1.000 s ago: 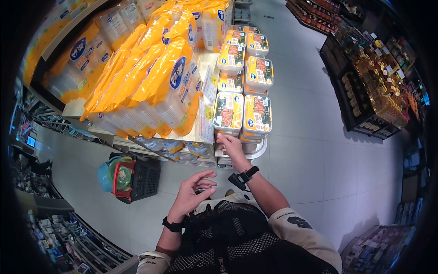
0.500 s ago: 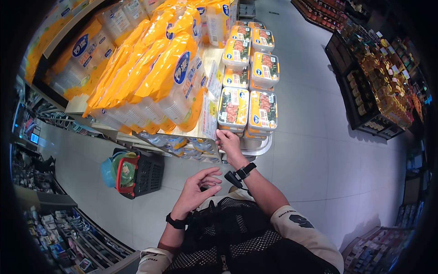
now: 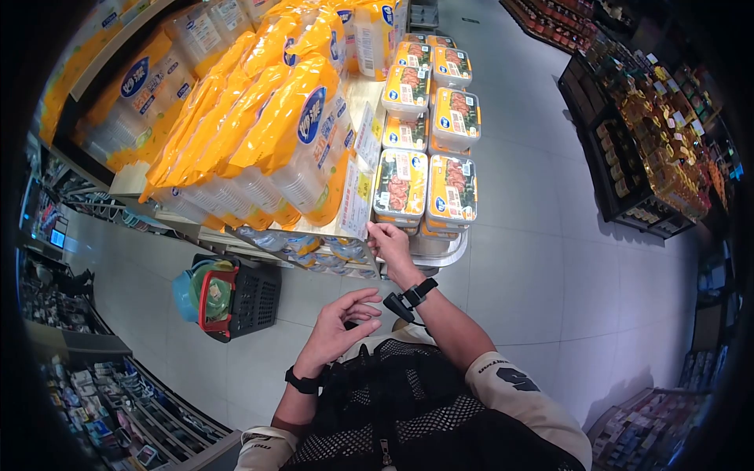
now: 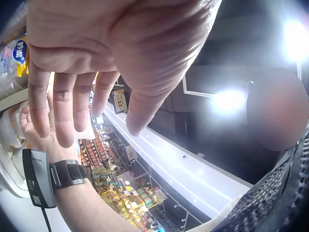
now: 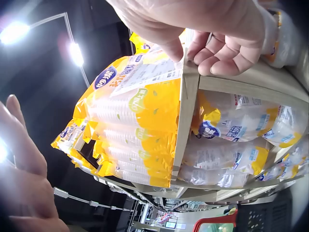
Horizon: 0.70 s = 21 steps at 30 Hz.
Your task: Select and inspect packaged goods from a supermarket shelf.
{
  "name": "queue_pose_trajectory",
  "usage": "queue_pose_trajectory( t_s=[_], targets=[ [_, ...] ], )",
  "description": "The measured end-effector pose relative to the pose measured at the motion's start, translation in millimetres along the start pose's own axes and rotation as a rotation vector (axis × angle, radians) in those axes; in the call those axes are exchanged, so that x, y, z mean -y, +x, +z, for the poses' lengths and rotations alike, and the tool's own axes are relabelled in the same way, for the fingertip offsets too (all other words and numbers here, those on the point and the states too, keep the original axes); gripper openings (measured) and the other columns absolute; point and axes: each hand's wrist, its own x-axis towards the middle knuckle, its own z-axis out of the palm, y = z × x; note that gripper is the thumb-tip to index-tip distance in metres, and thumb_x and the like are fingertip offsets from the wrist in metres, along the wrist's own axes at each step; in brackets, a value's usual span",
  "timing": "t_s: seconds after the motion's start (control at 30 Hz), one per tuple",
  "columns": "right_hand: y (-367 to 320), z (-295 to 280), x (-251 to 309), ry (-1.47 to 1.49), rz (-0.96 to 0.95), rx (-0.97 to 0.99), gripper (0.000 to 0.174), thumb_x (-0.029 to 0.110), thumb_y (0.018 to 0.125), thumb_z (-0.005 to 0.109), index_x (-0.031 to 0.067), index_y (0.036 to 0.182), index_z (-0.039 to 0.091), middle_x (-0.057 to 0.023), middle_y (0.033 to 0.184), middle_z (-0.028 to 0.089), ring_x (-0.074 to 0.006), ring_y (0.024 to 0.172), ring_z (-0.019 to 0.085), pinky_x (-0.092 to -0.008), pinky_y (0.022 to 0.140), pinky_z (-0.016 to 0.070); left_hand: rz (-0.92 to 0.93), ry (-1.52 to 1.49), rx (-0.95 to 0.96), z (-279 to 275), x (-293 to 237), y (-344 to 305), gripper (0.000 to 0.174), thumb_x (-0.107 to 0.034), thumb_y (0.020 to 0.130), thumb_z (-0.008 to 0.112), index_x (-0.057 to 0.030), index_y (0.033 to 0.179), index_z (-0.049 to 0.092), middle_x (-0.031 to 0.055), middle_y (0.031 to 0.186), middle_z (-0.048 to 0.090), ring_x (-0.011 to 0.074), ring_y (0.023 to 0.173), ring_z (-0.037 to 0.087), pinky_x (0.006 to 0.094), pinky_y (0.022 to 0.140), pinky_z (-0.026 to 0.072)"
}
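At the front corner of the wooden shelf (image 5: 186,104), my right hand (image 3: 391,250) pinches the lower end of a white and yellow price card (image 3: 357,196) between thumb and forefinger. The card leans along the shelf's edge, beside orange bags of clear plastic cups (image 3: 302,149). To its right stand stacks of clear food boxes (image 3: 402,184) with picture sleeves. My left hand (image 3: 343,326) hovers in front of my body, fingers loosely bent and holding nothing. In the left wrist view its palm and fingers (image 4: 63,108) hang in the air, with the right wrist behind them.
A black shopping basket (image 3: 255,298) with a red handle and blue and green basins stands on the floor to the left. More bagged cups (image 5: 227,125) fill the lower shelf. A dark display stand (image 3: 597,149) is across the aisle at right.
My right hand has moved from the front of the food boxes slightly left to the price card at the shelf corner and taken hold of it. My left hand keeps its pose.
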Motion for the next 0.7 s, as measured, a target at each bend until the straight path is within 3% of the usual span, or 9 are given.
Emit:
queue_pose_trajectory(
  t_s=[0.3, 0.5, 0.7],
  targets=[
    [0, -2, -2, -0.006, -0.011, -0.006, 0.029, 0.033, 0.093, 0.076, 0.0047, 0.098, 0.068, 0.0005, 0.084, 0.065, -0.0058, 0.069, 0.059, -0.0214, 0.057, 0.0465, 0.008, 0.018, 0.008, -1, -1, 0, 0.055, -0.004, 0.089, 0.075, -0.0012, 0.140, 0.055, 0.0105, 0.128, 0.066, 0.0156, 0.109, 0.067, 0.0305, 0.095, 0.0533],
    [2, -19, 21, 0.090, 0.053, -0.120, 0.042, 0.049, 0.094, 0.070, 0.0072, 0.095, 0.068, 0.0008, 0.084, 0.066, -0.0064, 0.066, 0.060, -0.0216, 0.056, 0.0454, -0.002, 0.016, -0.003, -3, 0, -2, 0.055, -0.004, 0.089, 0.075, -0.0015, 0.140, 0.055, 0.0103, 0.128, 0.066, 0.0155, 0.108, 0.067, 0.0305, 0.095, 0.0532],
    [13, -32, 32, -0.012, 0.146, -0.156, 0.051, 0.056, 0.093, 0.067, 0.0056, 0.095, 0.069, -0.0010, 0.080, 0.069, -0.0071, 0.063, 0.060, -0.0229, 0.055, 0.0434, 0.010, 0.020, 0.000, -3, -2, -3, 0.055, -0.004, 0.089, 0.075, -0.0017, 0.140, 0.055, 0.0109, 0.128, 0.066, 0.0158, 0.108, 0.067, 0.0305, 0.095, 0.0532]
  ],
)
